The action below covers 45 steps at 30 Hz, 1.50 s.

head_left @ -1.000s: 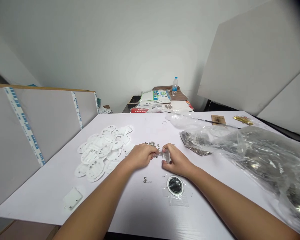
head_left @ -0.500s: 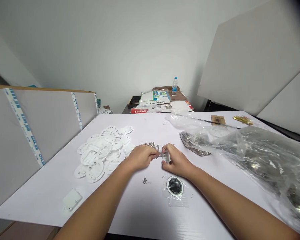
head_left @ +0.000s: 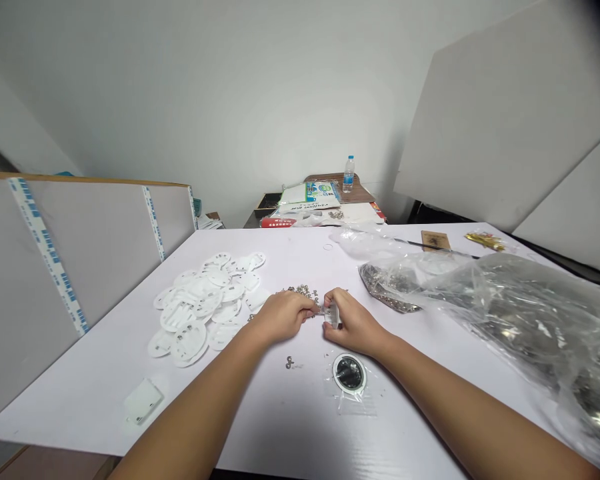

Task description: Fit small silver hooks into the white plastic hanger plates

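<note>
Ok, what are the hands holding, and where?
The right hand pinches a small clear plastic piece by its sides; whether the left hand holds anything cannot be told.

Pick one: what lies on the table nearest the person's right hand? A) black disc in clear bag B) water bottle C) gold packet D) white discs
A: the black disc in its clear bag lies just below the right hand, which pinches a small clear piece.
</note>
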Available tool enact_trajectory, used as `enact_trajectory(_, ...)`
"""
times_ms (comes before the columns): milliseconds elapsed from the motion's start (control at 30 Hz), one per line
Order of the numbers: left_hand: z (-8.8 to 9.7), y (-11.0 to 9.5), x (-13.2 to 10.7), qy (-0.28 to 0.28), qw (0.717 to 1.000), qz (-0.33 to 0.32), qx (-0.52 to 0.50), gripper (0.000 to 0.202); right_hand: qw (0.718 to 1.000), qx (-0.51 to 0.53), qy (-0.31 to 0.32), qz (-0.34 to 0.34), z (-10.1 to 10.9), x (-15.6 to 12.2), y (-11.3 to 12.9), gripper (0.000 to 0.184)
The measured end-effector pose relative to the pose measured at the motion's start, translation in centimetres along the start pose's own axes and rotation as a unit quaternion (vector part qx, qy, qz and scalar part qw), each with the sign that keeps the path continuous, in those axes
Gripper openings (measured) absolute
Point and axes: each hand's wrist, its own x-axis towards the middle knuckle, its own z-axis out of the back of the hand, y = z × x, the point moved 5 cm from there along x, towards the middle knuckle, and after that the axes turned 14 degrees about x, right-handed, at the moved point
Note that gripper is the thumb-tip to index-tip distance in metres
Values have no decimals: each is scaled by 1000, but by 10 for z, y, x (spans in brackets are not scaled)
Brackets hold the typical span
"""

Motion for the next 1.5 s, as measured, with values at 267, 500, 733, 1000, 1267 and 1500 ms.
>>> enact_trajectory(267, -2, -4, 2, 8, 999, 38, 35, 25, 1000, -6, -2, -7, -3, 0, -3, 30)
enact_trajectory(500, -3, -3, 2, 6, 999, 22, 35, 27, 1000, -10, 0, -5, -4, 1, -3, 29)
enact_trajectory(733, 11, -1, -1, -54, 995, -19, -82, 27, 995, 44, -86, -28, 13, -2, -3, 28)
enact_trajectory(1000, 7, -13, 3, -128, 957, -32, -259, 15, 887, 429, -119, -121, 0, 0, -13, 36)
enact_trajectory(1267, 5, -2, 6, -118, 917, 10, -381, 18, 890, 442, -91, -71, 0, 0, -8, 36)
enact_trajectory(1500, 0, -5, 4, -63, 913, 31, -402, 31, 896, 427, -91, -85, 2, -1, -10, 35)
